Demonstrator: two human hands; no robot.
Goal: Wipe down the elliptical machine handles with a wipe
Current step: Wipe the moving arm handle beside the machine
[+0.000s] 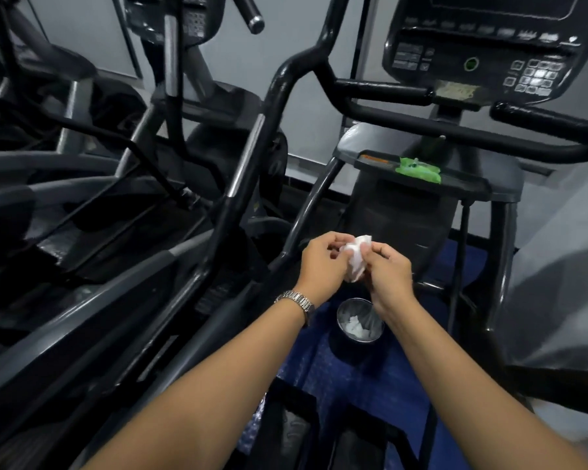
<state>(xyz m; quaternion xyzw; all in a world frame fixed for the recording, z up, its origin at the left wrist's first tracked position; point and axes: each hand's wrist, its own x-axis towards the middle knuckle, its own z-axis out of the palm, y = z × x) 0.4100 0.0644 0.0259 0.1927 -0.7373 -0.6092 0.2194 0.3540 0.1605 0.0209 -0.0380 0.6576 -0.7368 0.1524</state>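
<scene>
— Grey walls [313,106] close off the back, and dark exercise machines fill the floor from nine o'clock round to three. What are the hands doing?

— Both forearms reach forward from the bottom edge and meet just below the centre. The left hand [323,262] and the right hand [389,271] are turned inward toward each other, knuckles up, with a crumpled white wipe [357,257] pinched between them.

— So both hands are closed on it?

— Yes, the thumb and fingertips of each hand grip the wipe from opposite sides. A metal watch [296,300] sits on the left wrist.

— Where are the handles?

— The curved black handle [279,89] of the elliptical rises at about eleven o'clock from the hands, well apart from them. A short black grip [384,89] runs sideways under the console [486,45] at one o'clock.

— Anything else nearby?

— A green pack [420,169] lies on the grey tray [472,183] at twelve o'clock, above the hands. At six o'clock from the hands, between the wrists, a small round bin [360,323] stands on blue flooring [347,378] with white crumpled pieces inside.
</scene>
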